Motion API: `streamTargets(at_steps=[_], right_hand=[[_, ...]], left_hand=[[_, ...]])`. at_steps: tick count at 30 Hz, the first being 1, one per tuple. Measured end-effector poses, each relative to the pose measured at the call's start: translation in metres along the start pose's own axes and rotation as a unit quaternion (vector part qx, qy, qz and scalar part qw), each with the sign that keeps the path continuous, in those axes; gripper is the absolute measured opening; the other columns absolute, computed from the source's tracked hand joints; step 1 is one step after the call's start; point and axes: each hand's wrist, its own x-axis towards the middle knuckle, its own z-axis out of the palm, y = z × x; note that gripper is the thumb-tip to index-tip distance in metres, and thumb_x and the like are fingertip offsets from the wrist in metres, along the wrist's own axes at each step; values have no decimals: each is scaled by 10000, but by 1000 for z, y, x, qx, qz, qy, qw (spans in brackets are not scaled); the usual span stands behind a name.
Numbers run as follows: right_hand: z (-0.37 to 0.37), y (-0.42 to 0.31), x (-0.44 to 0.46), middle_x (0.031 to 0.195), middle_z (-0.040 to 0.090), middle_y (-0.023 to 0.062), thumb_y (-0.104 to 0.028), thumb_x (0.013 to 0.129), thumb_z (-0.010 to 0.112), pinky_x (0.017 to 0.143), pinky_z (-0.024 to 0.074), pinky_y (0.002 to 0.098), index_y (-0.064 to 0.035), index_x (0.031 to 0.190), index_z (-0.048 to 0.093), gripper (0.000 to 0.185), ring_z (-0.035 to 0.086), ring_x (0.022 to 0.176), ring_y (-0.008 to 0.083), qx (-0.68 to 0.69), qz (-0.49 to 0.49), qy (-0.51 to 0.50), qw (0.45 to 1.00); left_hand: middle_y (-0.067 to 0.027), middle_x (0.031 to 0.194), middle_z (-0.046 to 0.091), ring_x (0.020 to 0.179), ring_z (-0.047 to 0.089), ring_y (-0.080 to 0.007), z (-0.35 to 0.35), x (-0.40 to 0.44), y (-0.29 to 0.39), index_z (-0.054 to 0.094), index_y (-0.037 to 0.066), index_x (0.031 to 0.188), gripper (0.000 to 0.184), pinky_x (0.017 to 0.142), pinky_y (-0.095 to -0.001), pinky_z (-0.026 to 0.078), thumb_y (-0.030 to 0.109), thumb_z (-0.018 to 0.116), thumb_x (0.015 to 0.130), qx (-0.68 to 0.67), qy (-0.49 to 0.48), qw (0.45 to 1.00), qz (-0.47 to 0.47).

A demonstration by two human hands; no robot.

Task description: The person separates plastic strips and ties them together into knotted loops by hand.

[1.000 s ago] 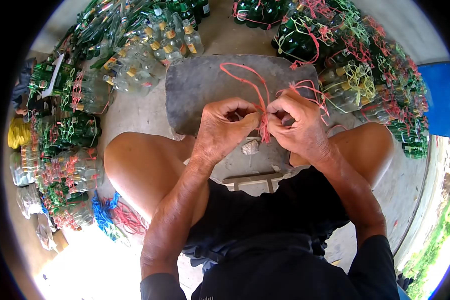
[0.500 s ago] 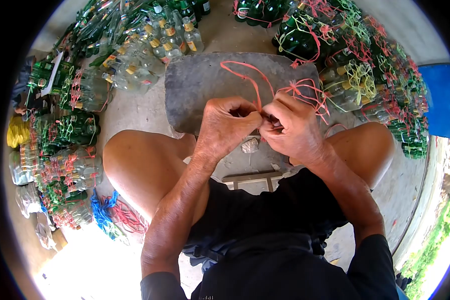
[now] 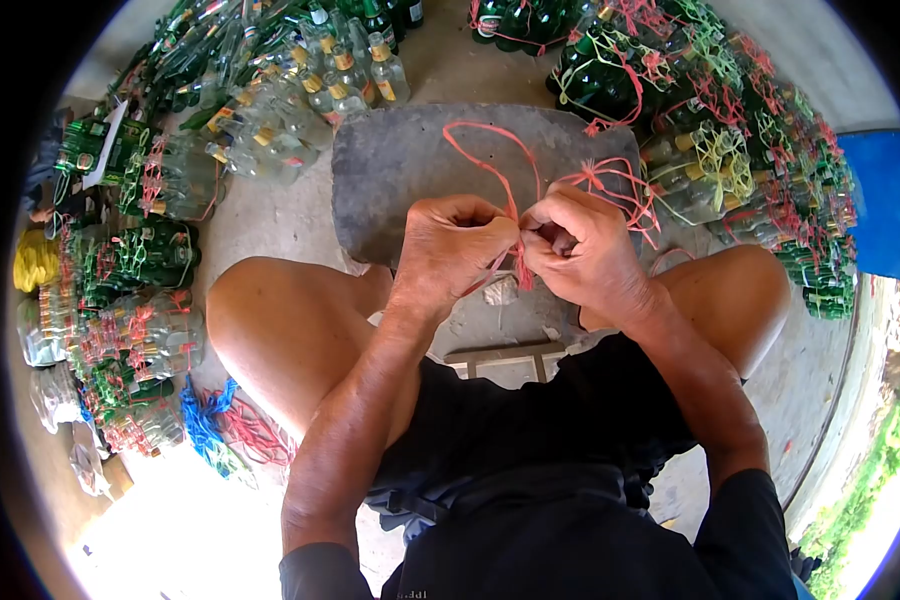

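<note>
My left hand (image 3: 448,248) pinches a red string (image 3: 490,150) between thumb and forefinger. Close against it, my right hand (image 3: 582,240) is closed on the same string. A loop of the string rises above my fingers over a dark grey board (image 3: 385,180), and frayed ends hang just below the fingertips. Where the strands cross is hidden by my fingertips. Another knotted red string (image 3: 610,185) lies at the board's right edge, beyond my right hand.
Clear bottles (image 3: 270,140) stand and lean at the upper left. Tied bundles of bottles are stacked at the left (image 3: 160,250) and right (image 3: 710,170). Blue strips (image 3: 206,425) lie at the lower left. A small stone (image 3: 501,291) sits below my hands.
The string's loop has shifted and changed shape slightly. My right fingers have curled in closer to the left ones, and the frayed ends, hidden half a second ago, show again below them.
</note>
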Motion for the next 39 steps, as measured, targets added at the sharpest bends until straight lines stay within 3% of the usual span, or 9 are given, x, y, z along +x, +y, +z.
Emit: streamTargets(at_steps=[2,6,9,15,21,24,35,38,39], right_hand=[[-7,-2,1,820,581,24,105,868,647,554,478,219,20,929,642,105,585,671,51,45,24,-33,998],[-12,-1,0,809,633,37,55,892,650,559,415,221,4,960,658,85,531,642,56,117,108,-5,987],[-17,-6,2,838,644,31,33,923,653,588,464,226,10,972,665,56,586,684,58,172,152,-24,973],[-16,-12,7,902,655,27,15,914,717,669,553,226,8,969,673,71,679,805,71,136,93,-12,986],[-14,-8,8,869,643,22,46,887,720,605,508,220,-1,941,670,87,628,716,50,134,81,0,988],[-14,-8,9,848,633,20,48,871,723,570,477,218,-8,926,669,96,595,670,50,94,26,7,995],[-17,-11,9,825,584,14,82,809,709,527,430,229,-30,901,647,158,549,625,67,3,-14,29,999],[-21,-12,11,812,568,29,98,784,698,526,441,248,-33,897,637,183,556,618,93,-34,-45,36,998],[-22,-12,11,807,563,35,103,776,695,526,448,257,-34,897,634,192,561,617,103,-44,-56,37,997]], left_hand=[[-5,707,662,610,535,-39,-3,-2,4,753,-15,829,78,517,-214,379,46,706,831,-43,-7,999,-23],[-2,722,654,611,519,-47,-8,-2,6,756,-2,863,72,531,-215,372,58,718,857,-88,-7,996,-32],[-6,733,657,632,534,-52,-9,-4,13,754,-2,873,73,553,-215,388,65,725,868,-75,-8,997,-12],[-17,779,681,699,588,-66,-11,-5,12,752,-4,925,100,626,-233,463,89,739,892,-67,-30,997,13],[-23,803,696,747,614,-77,-12,-5,13,751,-3,945,105,691,-245,501,92,735,904,-71,-41,996,18],[-26,809,703,747,615,-80,-12,-4,13,751,-3,943,101,701,-244,504,89,733,905,-74,-39,996,19],[-29,840,718,796,644,-68,-8,-9,16,732,-16,974,56,727,-233,538,-6,719,921,-28,-32,996,76],[19,803,701,719,601,-13,-5,-1,2,736,26,938,73,637,-203,499,-14,742,876,2,-4,980,200],[8,837,707,743,614,-25,-5,-2,2,734,17,953,88,656,-207,511,-32,741,881,22,-10,979,201]])
